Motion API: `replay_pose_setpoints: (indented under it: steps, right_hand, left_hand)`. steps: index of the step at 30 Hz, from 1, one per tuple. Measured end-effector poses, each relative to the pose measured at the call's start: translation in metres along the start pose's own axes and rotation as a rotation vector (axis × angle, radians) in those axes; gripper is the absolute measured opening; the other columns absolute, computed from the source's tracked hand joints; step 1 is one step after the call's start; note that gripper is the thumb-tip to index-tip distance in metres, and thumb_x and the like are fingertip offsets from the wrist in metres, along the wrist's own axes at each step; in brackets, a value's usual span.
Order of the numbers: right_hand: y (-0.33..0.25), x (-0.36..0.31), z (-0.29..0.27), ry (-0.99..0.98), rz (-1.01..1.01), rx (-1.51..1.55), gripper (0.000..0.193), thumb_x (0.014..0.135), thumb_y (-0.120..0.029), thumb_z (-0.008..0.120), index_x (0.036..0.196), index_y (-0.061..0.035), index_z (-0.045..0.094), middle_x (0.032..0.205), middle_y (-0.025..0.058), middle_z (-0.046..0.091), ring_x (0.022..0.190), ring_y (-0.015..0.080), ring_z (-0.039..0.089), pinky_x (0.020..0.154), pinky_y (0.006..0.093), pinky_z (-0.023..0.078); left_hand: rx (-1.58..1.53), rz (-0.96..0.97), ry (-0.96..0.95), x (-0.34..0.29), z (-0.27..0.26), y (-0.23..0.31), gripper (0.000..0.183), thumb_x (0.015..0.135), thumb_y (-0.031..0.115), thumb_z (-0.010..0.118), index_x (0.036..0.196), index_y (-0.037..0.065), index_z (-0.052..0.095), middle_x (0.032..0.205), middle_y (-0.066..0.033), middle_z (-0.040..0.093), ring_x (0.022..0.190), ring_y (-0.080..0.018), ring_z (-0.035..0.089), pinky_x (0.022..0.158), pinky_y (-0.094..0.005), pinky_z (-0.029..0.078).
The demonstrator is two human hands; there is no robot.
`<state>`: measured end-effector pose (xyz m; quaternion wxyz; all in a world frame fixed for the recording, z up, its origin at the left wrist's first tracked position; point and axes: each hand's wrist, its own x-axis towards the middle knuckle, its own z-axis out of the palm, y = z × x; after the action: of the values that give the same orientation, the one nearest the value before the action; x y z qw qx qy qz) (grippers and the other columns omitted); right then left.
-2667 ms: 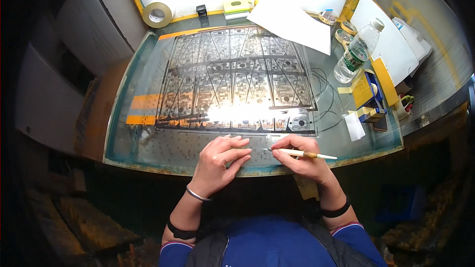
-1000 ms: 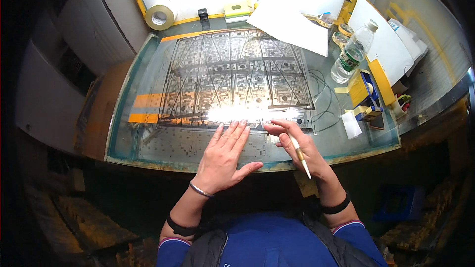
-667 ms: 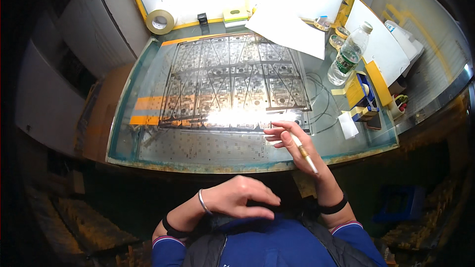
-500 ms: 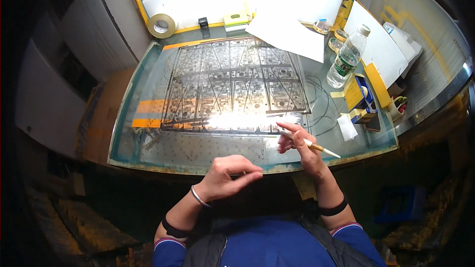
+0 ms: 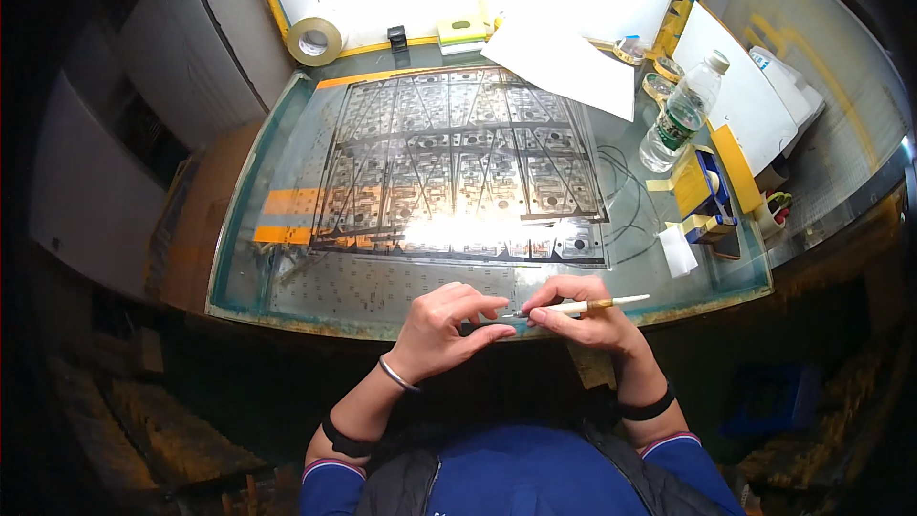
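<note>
My right hand [image 5: 583,320] holds a thin pale brush [image 5: 597,304] with a metal ferrule, its handle pointing right. My left hand [image 5: 444,330] is beside it, fingertips pinching at the brush's tip near the front edge of the glass light table [image 5: 287,277]. Beyond both hands lies a large transparent film sheet [image 5: 458,162] printed with dark circuit-like panels, lit from below with a bright glare along its near edge.
A tape roll [image 5: 316,38] sits at the back left, white paper sheets [image 5: 564,57] at the back. A plastic water bottle [image 5: 678,115], yellow boxes [image 5: 702,186] and small items stand on the right. Orange tape strips [image 5: 287,215] mark the film's left side.
My left hand left the film, dropped toward my body, then rose to meet the right hand. The right hand drew back from the film to the table's front edge with the brush.
</note>
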<state>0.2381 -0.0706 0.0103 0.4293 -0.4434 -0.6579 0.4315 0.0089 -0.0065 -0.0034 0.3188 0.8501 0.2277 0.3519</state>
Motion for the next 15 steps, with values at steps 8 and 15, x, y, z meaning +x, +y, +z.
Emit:
replay_pose_setpoints:
  steps: [8,15]
  right_hand:
    - [0.003,0.0032,-0.0001,-0.03,-0.08,-0.047,0.009,0.084,-0.008,0.068,0.087,0.0001,0.071,0.077,0.0079,0.069,0.072,0.015,0.065,0.064,0.0279,0.049]
    - [0.0024,0.003,-0.0017,-0.033,-0.052,-0.009,0.009,0.085,-0.007,0.067,0.086,0.0011,0.07,0.077,0.0087,0.07,0.072,0.0147,0.066,0.064,0.0271,0.05]
  left_hand:
    - [0.046,0.15,0.016,-0.0005,-0.0022,-0.0041,0.011,0.076,0.013,0.079,0.083,0.008,0.073,0.072,-0.0035,0.064,0.064,-0.0197,0.061,0.056,-0.0313,0.049]
    - [0.003,0.134,-0.013,0.0011,-0.0051,-0.0018,0.007,0.078,0.008,0.077,0.082,0.007,0.071,0.072,-0.0044,0.064,0.063,-0.019,0.061,0.054,-0.0305,0.048]
